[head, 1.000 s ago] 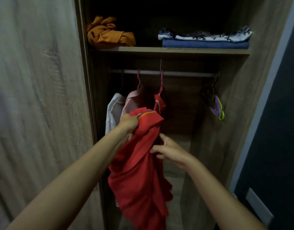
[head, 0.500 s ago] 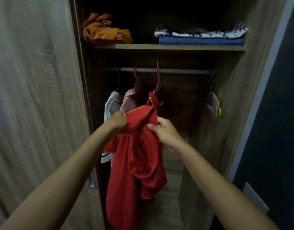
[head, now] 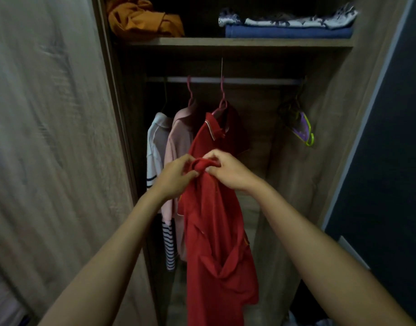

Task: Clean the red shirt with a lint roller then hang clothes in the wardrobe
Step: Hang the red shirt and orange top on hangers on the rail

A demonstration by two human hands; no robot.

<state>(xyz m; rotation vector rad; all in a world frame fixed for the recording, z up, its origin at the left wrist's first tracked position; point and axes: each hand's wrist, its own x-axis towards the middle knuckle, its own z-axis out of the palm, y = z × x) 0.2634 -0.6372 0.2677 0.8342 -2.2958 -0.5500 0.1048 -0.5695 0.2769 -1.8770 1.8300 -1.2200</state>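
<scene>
Two bare forearms in view, both w/o sleeves as far as the near frame edge. No watch, bracelet or band on either wrist. Left hand (head: 176, 177) and right hand (head: 228, 171): no rings visible, no gloves. Right thumb's nail short, plain, no polish seen; other nails too dim or hidden to tell. No marks or tattoos visible on the arms. Upper arms, shoulders out of frame, so clothing can't be told.
</scene>
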